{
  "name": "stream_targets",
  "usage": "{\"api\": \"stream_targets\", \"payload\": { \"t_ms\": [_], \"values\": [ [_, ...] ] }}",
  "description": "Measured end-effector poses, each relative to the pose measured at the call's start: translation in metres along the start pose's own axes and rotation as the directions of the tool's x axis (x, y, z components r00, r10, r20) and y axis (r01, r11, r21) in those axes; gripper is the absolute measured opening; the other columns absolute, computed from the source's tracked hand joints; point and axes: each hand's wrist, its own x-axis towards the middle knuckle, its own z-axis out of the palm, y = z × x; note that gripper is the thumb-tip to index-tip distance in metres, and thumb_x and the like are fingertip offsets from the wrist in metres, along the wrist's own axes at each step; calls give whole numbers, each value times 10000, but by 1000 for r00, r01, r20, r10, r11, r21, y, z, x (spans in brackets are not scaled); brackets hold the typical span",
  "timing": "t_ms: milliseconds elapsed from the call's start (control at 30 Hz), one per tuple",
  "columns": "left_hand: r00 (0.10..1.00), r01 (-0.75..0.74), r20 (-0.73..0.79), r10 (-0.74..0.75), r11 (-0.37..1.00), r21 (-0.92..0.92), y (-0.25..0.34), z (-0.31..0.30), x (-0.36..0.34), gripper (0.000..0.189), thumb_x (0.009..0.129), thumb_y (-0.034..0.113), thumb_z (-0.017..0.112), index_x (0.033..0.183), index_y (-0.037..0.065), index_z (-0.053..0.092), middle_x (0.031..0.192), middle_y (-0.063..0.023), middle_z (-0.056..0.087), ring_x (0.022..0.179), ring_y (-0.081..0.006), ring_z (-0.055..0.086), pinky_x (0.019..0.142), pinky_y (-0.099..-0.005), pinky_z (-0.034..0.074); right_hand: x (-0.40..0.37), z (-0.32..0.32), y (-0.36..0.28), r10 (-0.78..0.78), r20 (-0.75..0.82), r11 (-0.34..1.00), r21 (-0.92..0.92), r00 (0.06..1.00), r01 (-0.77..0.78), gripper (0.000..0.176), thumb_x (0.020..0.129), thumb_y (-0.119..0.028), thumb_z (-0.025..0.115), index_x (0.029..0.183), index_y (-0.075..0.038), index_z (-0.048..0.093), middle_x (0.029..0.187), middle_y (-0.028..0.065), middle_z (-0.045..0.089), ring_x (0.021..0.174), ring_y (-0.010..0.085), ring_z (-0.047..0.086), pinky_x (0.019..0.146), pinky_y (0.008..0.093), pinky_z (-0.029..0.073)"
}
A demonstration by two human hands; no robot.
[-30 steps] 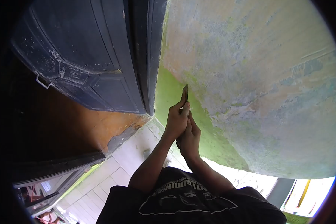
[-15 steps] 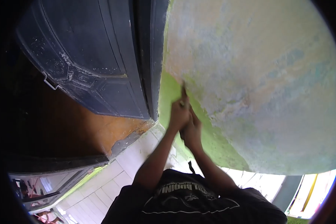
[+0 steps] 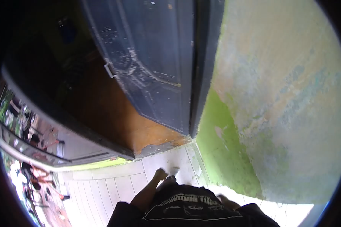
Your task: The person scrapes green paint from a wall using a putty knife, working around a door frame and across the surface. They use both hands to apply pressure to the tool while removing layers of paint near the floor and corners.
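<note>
My left hand (image 3: 161, 174) hangs low in front of my body, over the pale floor tiles, its fingers curled closed. Just to its right is a small pale, blurred shape (image 3: 174, 171) with a dark part below it; whether my hand holds it I cannot make out. My right hand (image 3: 224, 199) is down by my right side, mostly behind the black shirt (image 3: 193, 206), and its fingers are hidden. Both hands are away from the wall (image 3: 276, 125), which has a worn, patchy surface beside a strip of green paint (image 3: 219, 140).
A scuffed dark door (image 3: 155, 64) with a metal handle (image 3: 110, 70) stands ajar over a brown floor (image 3: 121, 121). A chipped threshold (image 3: 163, 148) borders the white tiles (image 3: 121, 189). Window glass on the left (image 3: 45, 140) shows reflections, and people appear blurred at the lower left.
Both hands have dropped from the wall, where they held a slim dark tool together, and are now apart near my body. The view has swung left, showing more doorway.
</note>
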Motion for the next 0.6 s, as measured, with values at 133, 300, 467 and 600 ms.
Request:
{"api": "stream_targets", "payload": {
  "t_ms": [133,300,467,600],
  "values": [
    [919,385,72,-388,921,59,-80,77,-87,262,761,431,631,770,177,697,660,-46,668,537,-171,625,510,-359,481,-55,-15,48,30,158,969,-246,987,10,232,812,-178,617,1013,-64,614,942,71,616,854,220,591,784,377,463],
    [926,21,364,-100,976,215,-127,131,-160,119,801,224,639,856,170,730,918,-36,697,883,-143,643,697,-300,512,-73,-11,46,681,182,602,412,709,-684,284,809,-193,624,1061,-63,602,994,47,620,839,223,596,736,449,478],
    [844,361,486,-224,909,-207,-132,112,-127,51,794,116,636,758,122,672,872,-41,682,840,-153,642,704,-329,524,85,13,48,629,-21,770,154,777,-619,389,807,-394,674,653,-55,560,509,60,516,411,191,532,393,350,445],
    [793,569,580,-185,564,-599,-96,2,-129,97,790,-30,599,729,45,589,957,-67,671,898,-183,629,758,-392,531,165,34,-70,543,-287,818,-31,789,-574,522,831,-500,579,635,-18,629,528,138,603,504,252,636,524,371,520]
  ]
}}
